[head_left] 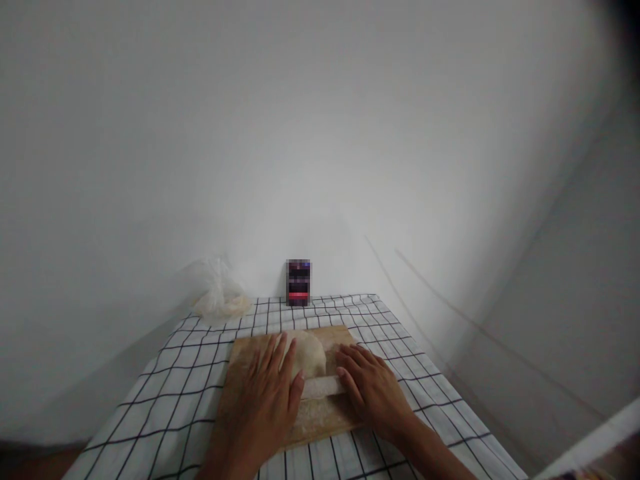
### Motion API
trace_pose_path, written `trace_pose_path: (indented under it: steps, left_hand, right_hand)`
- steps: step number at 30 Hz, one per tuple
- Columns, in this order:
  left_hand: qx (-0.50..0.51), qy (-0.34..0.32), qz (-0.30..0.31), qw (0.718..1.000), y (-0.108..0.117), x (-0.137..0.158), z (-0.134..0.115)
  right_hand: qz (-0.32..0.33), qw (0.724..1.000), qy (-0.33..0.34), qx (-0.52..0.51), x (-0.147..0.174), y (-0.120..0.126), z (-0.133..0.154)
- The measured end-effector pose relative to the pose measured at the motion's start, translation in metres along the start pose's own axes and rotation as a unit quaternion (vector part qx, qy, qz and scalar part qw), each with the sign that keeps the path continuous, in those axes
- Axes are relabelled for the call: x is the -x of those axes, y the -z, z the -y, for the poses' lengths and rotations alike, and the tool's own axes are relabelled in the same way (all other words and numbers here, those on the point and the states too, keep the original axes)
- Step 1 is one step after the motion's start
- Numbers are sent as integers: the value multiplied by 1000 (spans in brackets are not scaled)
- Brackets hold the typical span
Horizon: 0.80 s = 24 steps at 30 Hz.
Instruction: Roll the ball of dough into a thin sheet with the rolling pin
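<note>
A pale rolling pin point(321, 387) lies crosswise on a wooden board point(325, 420), its two ends hidden under my hands. My left hand point(270, 393) rests palm down over its left end, fingers stretched out and spread. A flat, rounded sheet of dough point(309, 353) lies just beyond the pin, and the left fingertips reach onto its left side. My right hand point(370, 387) lies flat over the pin's right end, fingers extended forward and to the left, right of the dough. Neither hand wraps its fingers round the pin.
A white cloth with dark checks point(435, 400) covers the table. At the back left sits a clear plastic bag point(223, 297) with something pale inside. A small dark, blurred-out box-like object point(299, 283) stands against the white wall point(320, 133).
</note>
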State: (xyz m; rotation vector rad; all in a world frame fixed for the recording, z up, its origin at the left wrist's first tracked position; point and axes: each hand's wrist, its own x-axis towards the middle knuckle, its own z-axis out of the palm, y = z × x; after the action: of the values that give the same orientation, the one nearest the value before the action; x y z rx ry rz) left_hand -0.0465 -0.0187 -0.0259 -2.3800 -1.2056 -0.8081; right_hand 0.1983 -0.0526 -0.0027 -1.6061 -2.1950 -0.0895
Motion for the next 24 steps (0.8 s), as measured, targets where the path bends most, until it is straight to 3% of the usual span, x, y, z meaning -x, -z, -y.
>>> trace_pose_path:
  steps: [12,16,20,24]
  left_hand:
    - [-41,-75,-12,996,31,46,-21]
    - [-43,-106,-35,993,32,67,-19]
    - [-10,-71,-27,997,26,72,-13]
    - [12,-6,1,1000,22,50,-5]
  right_hand:
    - [-27,999,-24,-35,62,-11,16]
    - [-23,1000,-1,-21,74,-12,13]
    - [-21,999,45,-8,57,10,19]
    - [15,998,60,-20,9,45,24]
